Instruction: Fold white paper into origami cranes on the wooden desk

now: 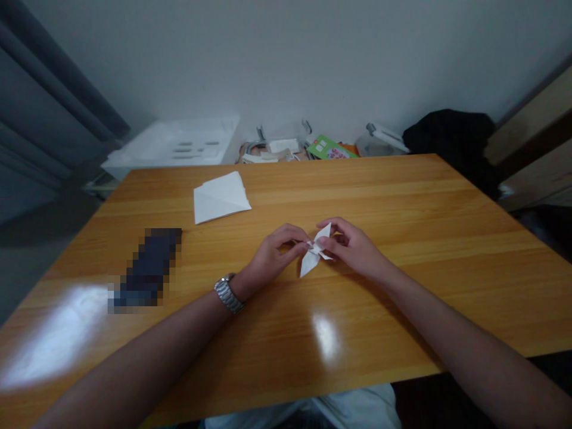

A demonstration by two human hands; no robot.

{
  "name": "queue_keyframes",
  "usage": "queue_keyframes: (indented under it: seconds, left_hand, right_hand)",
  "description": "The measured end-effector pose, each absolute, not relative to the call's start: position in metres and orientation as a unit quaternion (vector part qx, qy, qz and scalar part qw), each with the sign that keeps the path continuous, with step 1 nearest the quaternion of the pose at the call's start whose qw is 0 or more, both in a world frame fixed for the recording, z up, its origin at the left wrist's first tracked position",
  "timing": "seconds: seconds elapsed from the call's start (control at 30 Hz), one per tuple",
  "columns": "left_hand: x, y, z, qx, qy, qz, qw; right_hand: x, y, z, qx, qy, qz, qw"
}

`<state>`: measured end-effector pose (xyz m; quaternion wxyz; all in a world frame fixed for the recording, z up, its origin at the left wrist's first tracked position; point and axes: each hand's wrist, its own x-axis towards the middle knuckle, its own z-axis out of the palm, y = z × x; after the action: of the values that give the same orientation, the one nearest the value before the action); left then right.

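Observation:
A small piece of folded white paper [311,260] with several pointed flaps is held between my two hands, just above the wooden table [357,196]. My left hand [280,249] pinches its left side between thumb and forefinger; a watch with a metal band [229,293] is on that wrist. From the right, my right hand [351,245] grips the other side, thumb in front and fingers behind. Fingertips hide part of the middle folds. Farther back on the left lies a stack of white paper sheets [221,198].
A dark pixelated rectangular object [152,265] lies on the table's left. Beyond the far edge are a white plastic tray [179,140], a green booklet [330,147], a clear box [379,142] and a black cloth-like heap [449,134]. Grey curtains [40,89] hang at the left.

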<state>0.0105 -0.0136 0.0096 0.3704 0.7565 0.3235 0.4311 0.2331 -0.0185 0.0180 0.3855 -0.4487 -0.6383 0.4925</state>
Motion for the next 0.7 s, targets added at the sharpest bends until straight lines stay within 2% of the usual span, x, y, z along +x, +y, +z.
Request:
queue_keyframes:
  seconds: [0.13, 0.33, 0.7]
  left_hand:
    - [0.0111, -0.0139, 0.0071, 0.745, 0.345, 0.417, 0.39]
    - [0.0135, -0.0141, 0.0018, 0.667, 0.389, 0.428, 0.47]
    - [0.0115, -0.0128, 0.0105, 0.72, 0.425, 0.377, 0.398]
  right_hand:
    - [0.2332, -0.0188, 0.0184, -0.458, -0.634, 0.495, 0.378]
    - [0.2324, -0.0182, 0.0207, -0.46, -0.579, 0.522, 0.425]
    - [0.2267, -0.0205, 0.02, -0.451, -0.531, 0.576, 0.427]
